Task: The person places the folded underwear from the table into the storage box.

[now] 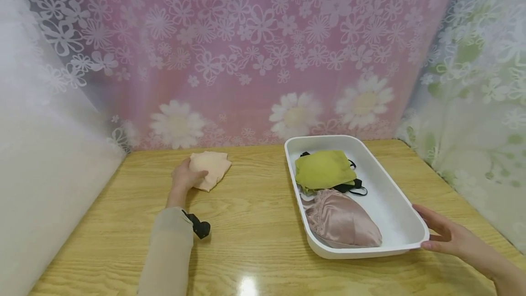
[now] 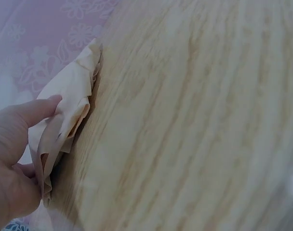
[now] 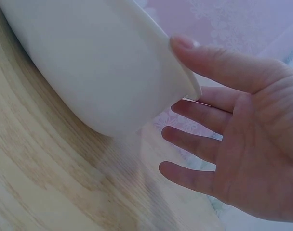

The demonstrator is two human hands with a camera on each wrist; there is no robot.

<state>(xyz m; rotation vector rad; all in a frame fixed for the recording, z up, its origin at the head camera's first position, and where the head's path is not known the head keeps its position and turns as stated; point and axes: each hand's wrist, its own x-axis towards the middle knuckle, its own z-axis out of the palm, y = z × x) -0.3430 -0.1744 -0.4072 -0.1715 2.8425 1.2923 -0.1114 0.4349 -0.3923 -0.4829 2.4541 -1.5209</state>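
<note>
My left hand (image 1: 186,177) pinches the near-left edge of a beige folded undergarment (image 1: 214,168) on the table, thumb on top and fingers beneath. The left wrist view shows its thin layers (image 2: 72,94) bunched together. At the right, my right hand (image 1: 449,236) holds the near-right corner of a white plastic tray (image 1: 394,168) between thumb and forefinger. Its other fingers are spread off the tray in the right wrist view. Inside the tray lie a yellow-green folded garment (image 1: 324,169) with black straps around it and, nearer, a dusty-pink satin bra (image 1: 345,220).
The wood-grain table (image 1: 246,227) stretches between the beige undergarment and the tray. A pink flowered curtain (image 1: 246,58) hangs along the back edge. A white sheet (image 1: 45,150) borders the left side and a flowered one (image 1: 481,118) the right.
</note>
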